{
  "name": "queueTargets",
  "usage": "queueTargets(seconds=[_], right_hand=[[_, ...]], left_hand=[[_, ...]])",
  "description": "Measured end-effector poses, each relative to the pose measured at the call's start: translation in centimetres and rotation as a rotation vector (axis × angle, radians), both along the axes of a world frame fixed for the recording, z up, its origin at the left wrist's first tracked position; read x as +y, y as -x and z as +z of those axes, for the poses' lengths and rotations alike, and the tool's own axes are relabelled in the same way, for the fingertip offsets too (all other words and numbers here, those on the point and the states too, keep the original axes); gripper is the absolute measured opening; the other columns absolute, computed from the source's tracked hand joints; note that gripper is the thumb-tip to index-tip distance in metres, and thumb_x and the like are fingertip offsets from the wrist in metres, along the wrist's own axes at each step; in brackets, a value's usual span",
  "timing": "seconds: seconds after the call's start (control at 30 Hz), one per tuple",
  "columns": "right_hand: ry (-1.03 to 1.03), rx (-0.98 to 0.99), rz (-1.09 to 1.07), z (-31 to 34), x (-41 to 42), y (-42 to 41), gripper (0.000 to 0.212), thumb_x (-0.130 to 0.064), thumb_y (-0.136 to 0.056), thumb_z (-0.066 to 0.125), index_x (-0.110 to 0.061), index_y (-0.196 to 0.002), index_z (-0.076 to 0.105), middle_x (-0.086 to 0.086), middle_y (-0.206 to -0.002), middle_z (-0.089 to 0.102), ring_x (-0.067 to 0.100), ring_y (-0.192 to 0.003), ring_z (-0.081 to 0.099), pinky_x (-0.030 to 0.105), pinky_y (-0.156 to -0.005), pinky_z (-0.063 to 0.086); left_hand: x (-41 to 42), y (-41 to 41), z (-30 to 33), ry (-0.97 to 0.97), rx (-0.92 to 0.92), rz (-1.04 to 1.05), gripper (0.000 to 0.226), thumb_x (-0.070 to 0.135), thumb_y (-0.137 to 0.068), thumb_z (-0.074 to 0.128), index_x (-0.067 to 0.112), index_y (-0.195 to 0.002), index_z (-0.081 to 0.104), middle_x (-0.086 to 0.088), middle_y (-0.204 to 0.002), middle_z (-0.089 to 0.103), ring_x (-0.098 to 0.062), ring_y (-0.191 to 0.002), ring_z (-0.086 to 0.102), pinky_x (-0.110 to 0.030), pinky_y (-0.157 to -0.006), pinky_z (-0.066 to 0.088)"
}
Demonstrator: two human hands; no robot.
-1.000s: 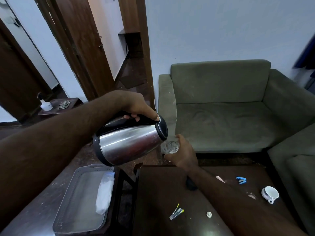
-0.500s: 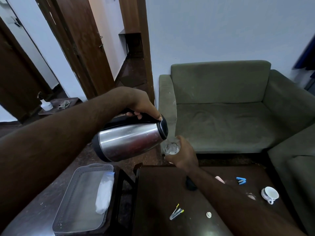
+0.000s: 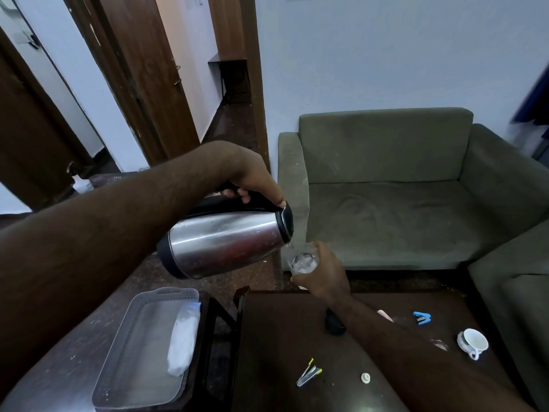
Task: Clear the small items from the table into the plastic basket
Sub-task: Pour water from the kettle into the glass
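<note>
Both raised higher — kettle (image 3: 225, 245) tipped steeper.

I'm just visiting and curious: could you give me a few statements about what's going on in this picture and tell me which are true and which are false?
1. The left hand tips a shiny steel kettle with a black handle toward a clear drinking glass. True.
2. The right hand holds that glass. True.
3. The white teacup stands in the grey plastic basket. False: it stands on the dark wooden table, near its right edge.
4. The small blue stapler lies on the green sofa. False: it lies on the table.
5. The basket holds a white crumpled bag. True.
</note>
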State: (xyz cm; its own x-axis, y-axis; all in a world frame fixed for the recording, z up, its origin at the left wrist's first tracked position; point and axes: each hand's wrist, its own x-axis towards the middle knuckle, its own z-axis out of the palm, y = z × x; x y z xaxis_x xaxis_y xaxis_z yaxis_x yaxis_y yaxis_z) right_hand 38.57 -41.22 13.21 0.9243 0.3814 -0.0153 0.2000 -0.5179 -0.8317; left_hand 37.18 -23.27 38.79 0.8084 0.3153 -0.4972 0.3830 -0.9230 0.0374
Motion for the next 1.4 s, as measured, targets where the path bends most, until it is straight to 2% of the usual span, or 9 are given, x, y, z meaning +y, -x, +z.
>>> queueTargets(seconds=[0.17, 0.27, 0.37, 0.6, 0.77, 0.97, 1.1, 1.27, 1.4], right_hand=[[-0.024, 0.002, -0.018, -0.1, 0.0, 0.4, 0.071, -0.035, -0.057, 0.088, -0.023, -0.118, 0.054, -0.005, -0.105, 0.064, 0.015, -0.096, 0.063, 0.029, -0.079, 0.053], [-0.004, 0.003, -0.004, -0.3, 0.0, 0.4, 0.076, -0.034, -0.057, 0.087, -0.020, -0.123, 0.053, -0.002, -0.113, 0.064, 0.019, -0.103, 0.062, 0.035, -0.085, 0.054], [-0.008, 0.016, -0.017, -0.6, -0.1, 0.3, 0.070, -0.036, -0.055, 0.087, -0.025, -0.115, 0.054, -0.006, -0.104, 0.064, 0.015, -0.095, 0.063, 0.028, -0.073, 0.052], [0.003, 0.033, -0.023, -1.5, -0.2, 0.2, 0.085, -0.036, -0.048, 0.087, -0.031, -0.124, 0.049, -0.008, -0.111, 0.065, 0.015, -0.099, 0.064, 0.034, -0.080, 0.057], [-0.003, 0.058, -0.036, -2.1, -0.1, 0.2, 0.091, -0.034, -0.050, 0.089, -0.031, -0.129, 0.046, -0.006, -0.115, 0.064, 0.016, -0.103, 0.064, 0.036, -0.083, 0.058], [-0.002, 0.059, -0.042, -2.2, 0.0, 0.4, 0.095, -0.038, -0.044, 0.088, -0.031, -0.129, 0.046, -0.006, -0.115, 0.063, 0.016, -0.102, 0.062, 0.035, -0.082, 0.057], [-0.011, 0.063, -0.045, -2.1, 0.2, 0.5, 0.093, -0.038, -0.043, 0.089, -0.035, -0.125, 0.045, -0.009, -0.107, 0.064, 0.013, -0.094, 0.063, 0.032, -0.077, 0.057], [-0.011, 0.061, -0.049, -2.0, 0.2, 0.7, 0.084, -0.040, -0.041, 0.086, -0.039, -0.115, 0.046, -0.012, -0.102, 0.064, 0.013, -0.090, 0.064, 0.033, -0.074, 0.057], [-0.006, 0.066, -0.047, -1.8, 0.3, 0.9, 0.091, -0.038, -0.044, 0.087, -0.033, -0.125, 0.046, -0.009, -0.108, 0.063, 0.014, -0.095, 0.062, 0.028, -0.074, 0.052]], left_hand=[[-0.5, 0.0, 0.4, 0.001, 0.007, -0.004, 0.052, 0.062, -0.074, 0.072, 0.014, -0.057, 0.062, 0.002, -0.039, 0.056, -0.014, -0.033, 0.046, -0.026, -0.053, 0.043], [-0.6, 0.0, 0.6, 0.002, 0.010, -0.003, 0.051, 0.061, -0.075, 0.072, 0.014, -0.060, 0.063, 0.002, -0.040, 0.057, -0.013, -0.033, 0.045, -0.025, -0.050, 0.042], [-0.6, 0.0, 0.7, -0.009, 0.011, -0.007, 0.052, 0.062, -0.075, 0.071, 0.013, -0.058, 0.061, 0.001, -0.040, 0.055, -0.013, -0.031, 0.045, -0.024, -0.050, 0.041], [-0.7, 0.0, 0.7, -0.008, 0.041, 0.015, 0.065, 0.062, -0.073, 0.072, 0.014, -0.032, 0.059, 0.001, -0.041, 0.054, -0.013, -0.030, 0.044, -0.026, -0.052, 0.041], [-0.6, 0.1, 0.7, -0.002, 0.001, 0.022, 0.058, 0.062, -0.072, 0.074, 0.015, -0.041, 0.059, -0.001, -0.041, 0.056, -0.015, -0.031, 0.045, -0.027, -0.054, 0.042], [-0.6, 0.3, 0.7, 0.002, 0.015, 0.031, 0.063, 0.062, -0.073, 0.073, 0.014, -0.035, 0.060, 0.000, -0.040, 0.055, -0.014, -0.031, 0.044, -0.027, -0.054, 0.042], [-0.8, 0.6, 0.6, -0.010, 0.020, 0.016, 0.053, 0.062, -0.074, 0.072, 0.014, -0.054, 0.060, 0.000, -0.040, 0.054, -0.015, -0.031, 0.044, -0.025, -0.052, 0.041], [-1.1, 0.8, 0.5, -0.030, 0.034, 0.001, 0.054, 0.062, -0.076, 0.071, 0.014, -0.053, 0.059, 0.000, -0.037, 0.052, -0.014, -0.031, 0.044, -0.026, -0.054, 0.042], [-1.1, 1.0, 0.3, -0.024, 0.012, 0.002, 0.056, 0.060, -0.076, 0.072, 0.016, -0.046, 0.056, 0.000, -0.036, 0.053, -0.014, -0.030, 0.043, -0.028, -0.057, 0.043]])
